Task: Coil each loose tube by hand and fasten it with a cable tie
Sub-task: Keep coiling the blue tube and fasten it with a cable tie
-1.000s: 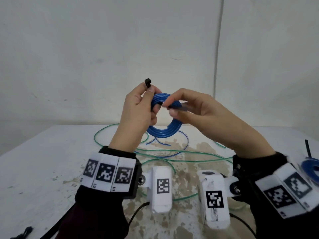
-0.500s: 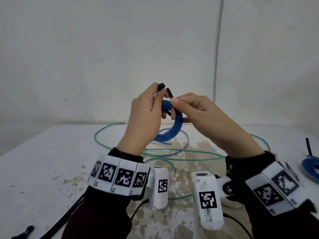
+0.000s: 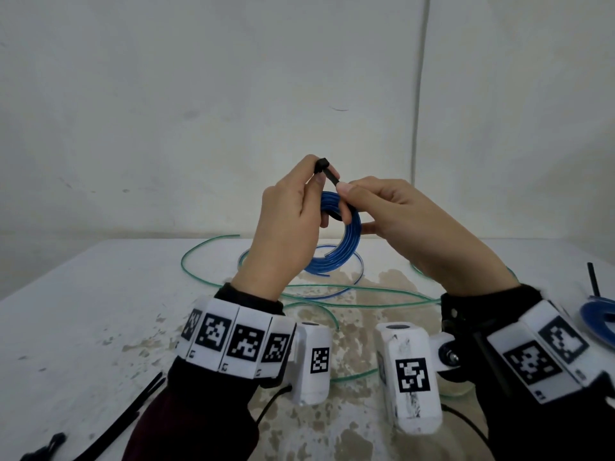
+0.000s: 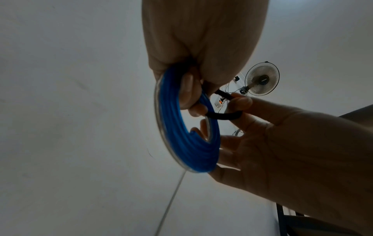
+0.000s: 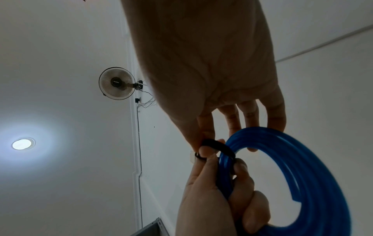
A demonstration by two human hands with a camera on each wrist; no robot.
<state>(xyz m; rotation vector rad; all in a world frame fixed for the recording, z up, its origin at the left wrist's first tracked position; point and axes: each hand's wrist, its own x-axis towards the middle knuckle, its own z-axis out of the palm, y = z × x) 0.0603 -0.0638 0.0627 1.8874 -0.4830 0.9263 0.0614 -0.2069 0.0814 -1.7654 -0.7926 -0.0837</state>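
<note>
Both hands hold the blue coil (image 3: 346,234) high above the table (image 3: 100,294), well inside its edges: left hand (image 3: 286,214) pinches coil and tie (image 3: 327,171) head, right hand (image 3: 392,211) pinches the tie's tail.

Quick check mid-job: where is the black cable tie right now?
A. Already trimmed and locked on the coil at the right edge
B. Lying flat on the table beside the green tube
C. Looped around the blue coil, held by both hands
C: the cable tie loops around the blue coil, its head pinched by the left hand and its strap by the right hand, both raised above the table.
</note>
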